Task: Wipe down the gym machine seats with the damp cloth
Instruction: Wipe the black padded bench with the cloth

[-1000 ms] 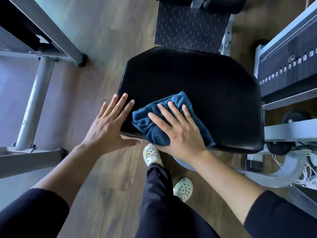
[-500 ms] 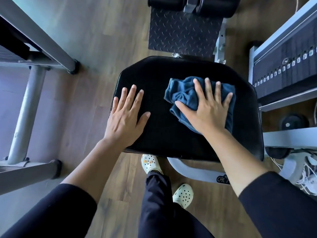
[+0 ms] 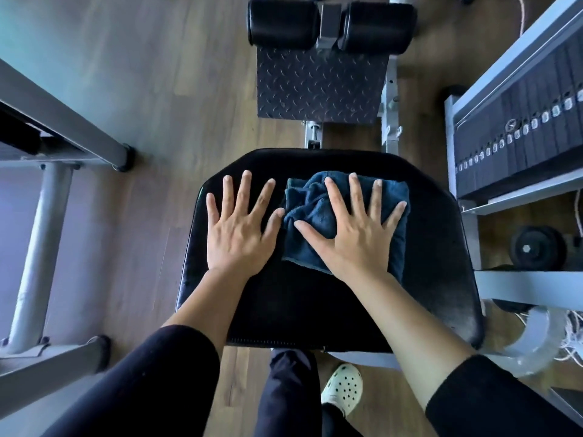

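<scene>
A black padded machine seat fills the middle of the head view. A crumpled dark blue cloth lies on its far half. My right hand presses flat on the cloth with its fingers spread. Beside it, my left hand rests flat on the bare seat, fingers spread, its thumb touching the cloth's left edge. Part of the cloth is hidden under my right hand.
Beyond the seat are a diamond-plate footplate and two black roller pads. A weight stack stands at the right, with a dumbbell below it. Grey frame bars stand at the left on the wooden floor.
My right hand has pushed the cloth from the seat's near left edge up to its far half. My left hand has slid from the left edge onto the seat top.
</scene>
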Demonstrator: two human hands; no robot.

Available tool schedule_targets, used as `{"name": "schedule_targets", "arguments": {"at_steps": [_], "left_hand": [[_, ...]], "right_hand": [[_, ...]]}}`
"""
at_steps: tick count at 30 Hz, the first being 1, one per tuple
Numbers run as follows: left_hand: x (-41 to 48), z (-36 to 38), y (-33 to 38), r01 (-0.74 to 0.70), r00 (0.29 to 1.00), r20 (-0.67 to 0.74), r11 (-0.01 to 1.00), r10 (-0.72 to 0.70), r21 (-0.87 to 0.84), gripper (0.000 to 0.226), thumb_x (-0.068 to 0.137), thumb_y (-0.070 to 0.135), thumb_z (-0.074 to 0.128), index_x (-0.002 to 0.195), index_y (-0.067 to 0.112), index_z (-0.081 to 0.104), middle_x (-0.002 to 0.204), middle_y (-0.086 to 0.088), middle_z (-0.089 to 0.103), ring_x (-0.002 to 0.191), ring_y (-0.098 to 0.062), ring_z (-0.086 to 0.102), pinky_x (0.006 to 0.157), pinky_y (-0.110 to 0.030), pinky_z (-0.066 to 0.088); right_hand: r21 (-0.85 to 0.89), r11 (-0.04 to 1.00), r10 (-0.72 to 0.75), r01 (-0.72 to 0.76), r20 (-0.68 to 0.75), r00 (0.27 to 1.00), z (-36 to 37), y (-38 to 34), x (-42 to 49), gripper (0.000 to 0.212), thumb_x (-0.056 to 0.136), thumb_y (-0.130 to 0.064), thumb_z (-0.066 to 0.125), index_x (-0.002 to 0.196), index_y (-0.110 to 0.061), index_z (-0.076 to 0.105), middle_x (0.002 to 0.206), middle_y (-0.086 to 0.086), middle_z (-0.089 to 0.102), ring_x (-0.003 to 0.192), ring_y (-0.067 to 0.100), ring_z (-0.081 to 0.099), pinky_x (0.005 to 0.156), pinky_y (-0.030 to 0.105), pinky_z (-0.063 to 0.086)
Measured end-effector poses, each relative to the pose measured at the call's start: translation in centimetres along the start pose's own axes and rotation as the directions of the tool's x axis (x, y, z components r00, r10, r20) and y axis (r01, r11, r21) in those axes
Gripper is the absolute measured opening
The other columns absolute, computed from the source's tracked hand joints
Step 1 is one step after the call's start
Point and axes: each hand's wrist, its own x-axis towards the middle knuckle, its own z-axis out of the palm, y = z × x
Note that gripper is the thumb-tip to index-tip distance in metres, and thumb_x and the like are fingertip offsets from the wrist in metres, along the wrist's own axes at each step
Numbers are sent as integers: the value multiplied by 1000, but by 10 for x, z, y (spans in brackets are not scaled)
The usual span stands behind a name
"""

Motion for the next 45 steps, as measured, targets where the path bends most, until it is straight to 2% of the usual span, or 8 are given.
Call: {"name": "schedule_targets", "arguments": {"at_steps": [3,10,15,22,29,33,40,45], "left_hand": [[1,2,-1,9,1000,-22,1000,-9,2,52,96,52,3,148,47,2,160,9,-6,146,-19,-14,118,-46,-6],[3,3,0,34,999,-32,999,-33,37,52,95,47,3,147,49,-2,159,12,-9,146,-18,-15,118,-44,-8],[3,2,2,37,998,-44,999,-35,26,54,93,48,2,146,49,-2,159,12,-9,145,-17,-16,118,-43,-9],[4,4,2,36,998,-54,999,-34,36,52,95,47,4,146,50,-3,159,12,-10,145,-17,-17,117,-43,-13],[3,3,2,33,998,-59,999,-31,24,54,93,48,3,147,49,0,159,11,-8,146,-18,-14,118,-44,-9],[4,3,2,33,998,-58,999,-31,30,54,93,48,2,147,49,-1,159,11,-8,146,-18,-15,118,-44,-9],[4,5,1,24,997,-69,999,-22,25,54,94,47,4,147,47,0,159,10,-7,146,-19,-15,117,-44,-12],[3,5,0,18,997,-72,1000,-16,16,54,94,47,5,148,47,1,160,9,-7,146,-20,-15,117,-44,-11]], "right_hand": [[-14,1000,-11,11,2,1000,1,-1,14,80,81,-78,24,149,-38,12,159,2,11,145,37,0,108,69,-3],[31,992,-123,124,-29,992,-2,20,-10,69,86,-63,31,148,-33,28,156,5,24,144,36,14,111,65,5],[10,994,-110,110,-9,994,-4,33,-22,73,85,-69,31,148,-35,24,157,2,21,146,33,9,112,64,3],[-27,998,-54,54,25,998,-3,22,18,79,81,-76,22,150,-37,12,160,3,9,146,35,-1,108,68,-4],[-3,991,-134,134,-13,991,-5,43,-19,72,87,-69,26,150,-35,19,158,3,19,146,33,7,112,64,4],[-21,994,-106,106,-2,994,-7,52,-28,75,84,-73,27,149,-37,19,158,1,19,146,31,8,112,65,4],[-52,999,-6,6,5,1000,-2,39,34,80,80,-77,19,149,-37,10,160,1,10,146,33,1,109,68,-1],[-17,995,-96,95,-35,995,-3,47,0,75,86,-70,25,150,-34,15,159,3,16,146,31,6,112,64,4]]}}
